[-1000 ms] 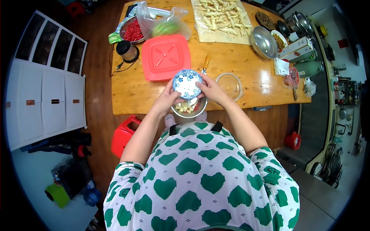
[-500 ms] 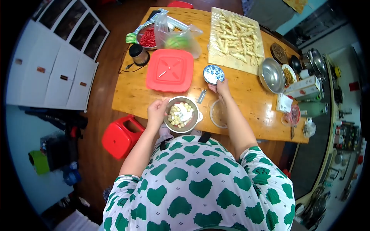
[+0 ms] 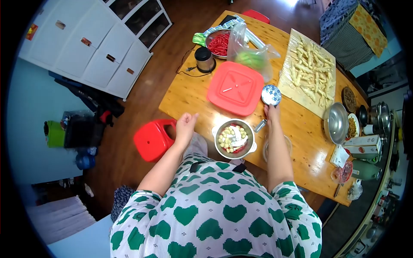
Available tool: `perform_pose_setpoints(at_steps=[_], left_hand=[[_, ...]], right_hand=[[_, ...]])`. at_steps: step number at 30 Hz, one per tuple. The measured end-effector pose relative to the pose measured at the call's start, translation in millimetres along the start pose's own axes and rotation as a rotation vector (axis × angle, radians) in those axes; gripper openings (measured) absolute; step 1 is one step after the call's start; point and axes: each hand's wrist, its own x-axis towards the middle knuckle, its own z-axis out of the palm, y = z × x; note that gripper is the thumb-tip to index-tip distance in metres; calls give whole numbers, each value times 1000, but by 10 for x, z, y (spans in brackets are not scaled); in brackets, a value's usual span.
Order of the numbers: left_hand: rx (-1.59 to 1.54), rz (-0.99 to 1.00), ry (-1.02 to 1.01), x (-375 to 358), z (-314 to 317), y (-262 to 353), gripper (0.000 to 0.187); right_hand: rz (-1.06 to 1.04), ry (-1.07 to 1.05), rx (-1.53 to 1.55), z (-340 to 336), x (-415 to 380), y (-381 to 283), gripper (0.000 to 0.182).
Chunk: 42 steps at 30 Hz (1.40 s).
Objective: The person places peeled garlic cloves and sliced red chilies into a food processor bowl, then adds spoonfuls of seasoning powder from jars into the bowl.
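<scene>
Patterned bowl [image 3: 271, 94] is beside the red lid [image 3: 235, 88]; worktop [image 3: 189, 94] contact unclear. Right hand [image 3: 272, 113] is closed on its near edge. Left hand [image 3: 185, 127] is loosely curled, thumb apart, nothing visible held. Pot [image 3: 216, 142]: pale pieces, white powder, red matter in; apparently unmixed, uncovered. Carton [image 3: 362, 146] print: illegible.

The right forearm [image 3: 279, 159] covers part of the clear round container [image 3: 265, 150], and the right hand [image 3: 272, 114] hides the far end of the metal tool [image 3: 260, 126] and the near rim of the patterned dish [image 3: 271, 94]. The plastic bag [image 3: 234, 45] blurs its green contents [image 3: 250, 60]. The bench [image 3: 185, 96] partly hides the far red stool [image 3: 257, 16]. The lower edge cuts off the patterned top [image 3: 221, 215]
</scene>
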Motion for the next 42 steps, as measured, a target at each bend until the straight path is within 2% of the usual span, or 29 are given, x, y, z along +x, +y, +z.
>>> perform_pose_setpoints(at_steps=[3, 6, 9, 13, 15, 20, 21, 23, 24, 27, 28, 31, 32, 35, 37, 39, 41, 42], left_hand=[[37, 5, -55, 478, -88, -76, 39], [-50, -60, -161, 1014, -61, 122, 41], [-2, 74, -167, 1776, -52, 262, 40], [185, 345, -84, 3215, 92, 233, 34], [336, 376, -105, 3835, 280, 127, 35], [777, 191, -342, 4900, 858, -264, 59], [563, -120, -519, 4975, 911, -170, 58], [267, -307, -622, 5276, 1098, -608, 49], [236, -293, -683, 5227, 1094, -466, 46], [328, -154, -602, 5008, 1116, -95, 46], [189, -291, -632, 4983, 1128, -10, 49], [156, -324, -654, 4927, 1075, 235, 50], [102, -308, -652, 5030, 1115, 145, 52], [144, -193, -648, 4990, 963, 601, 56], [197, -3, -609, 4928, 750, 865, 61], [255, 76, -582, 4780, 477, 1131, 62], [273, 86, -611, 4546, 190, 1357, 63], [319, 66, -663, 4385, 27, 1505, 70]], right_hand=[[-84, 306, -222, 234, -679, -299, 39], [-633, 304, -250, 417, -960, -165, 37], [-451, 2, -70, 1117, -1607, -506, 30], [-462, -6, -220, 1793, -1747, -450, 25], [-392, -11, -240, 2052, -1765, -496, 25], [-373, 117, -284, 2292, -1798, -447, 24], [-360, 143, -283, 2317, -1843, -455, 23], [-336, 193, -279, 2361, -1952, -503, 22], [-332, 222, -294, 2344, -1979, -477, 22], [-325, 282, -304, 2289, -2027, -407, 22], [-325, 289, -293, 2296, -2028, -421, 22], [-335, 301, -281, 2336, -1991, -451, 22], [-338, 302, -279, 2345, -1967, -464, 22], [-359, 286, -274, 2398, -1952, -542, 22], [-379, 289, -266, 2376, -1970, -584, 23], [-411, 281, -263, 2374, -2027, -620, 23], [-455, 278, -269, 2359, -2165, -710, 24], [-513, 298, -332, 2377, -2260, -799, 22]])
